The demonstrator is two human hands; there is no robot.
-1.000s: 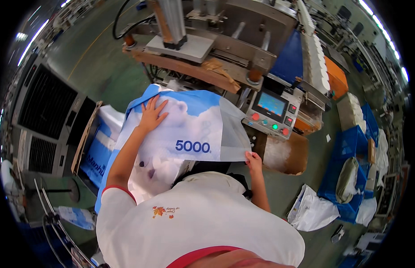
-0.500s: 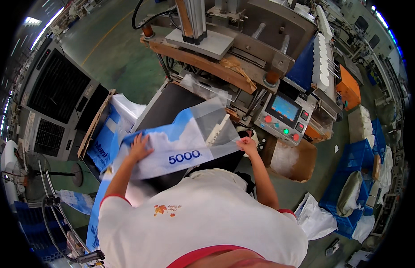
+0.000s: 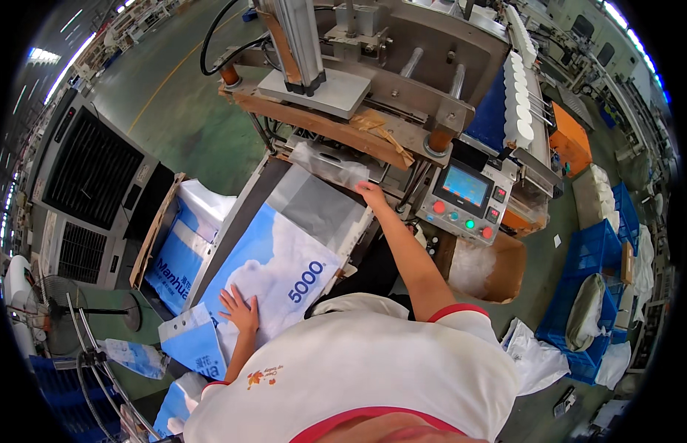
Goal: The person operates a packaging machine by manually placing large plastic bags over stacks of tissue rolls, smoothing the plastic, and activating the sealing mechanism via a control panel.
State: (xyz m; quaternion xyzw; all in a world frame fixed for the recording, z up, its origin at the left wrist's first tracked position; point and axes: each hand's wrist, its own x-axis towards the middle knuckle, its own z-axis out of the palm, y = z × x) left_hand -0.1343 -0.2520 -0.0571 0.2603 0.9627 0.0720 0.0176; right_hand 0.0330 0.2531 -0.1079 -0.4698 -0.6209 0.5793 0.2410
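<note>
A printed plastic bag (image 3: 273, 255), blue and white with a clear end, lies slanting over a dark work surface in front of me. My left hand (image 3: 241, 311) rests flat on its near white part, fingers spread. At the clear end's far right corner, my right hand (image 3: 371, 194) has its fingers closed on the edge; the fingertips are small and partly hidden. Just beyond that edge, loose clear film (image 3: 325, 164) lies against the machine (image 3: 314, 114). The bag's near end (image 3: 196, 345), with punched holes, hangs over to the left.
To the left, a carton (image 3: 156, 236) holds more printed bags. A control panel (image 3: 465, 196) with buttons and a screen stands right of my right hand, above a box (image 3: 506, 273) of clear scraps. Blue crates (image 3: 580, 295) stand farther right; a fan (image 3: 59, 303) is at left.
The bag has gone from raised and held across me to lying flat, its clear end turned toward the machine. My right hand moved forward and left; my left hand moved nearer to me.
</note>
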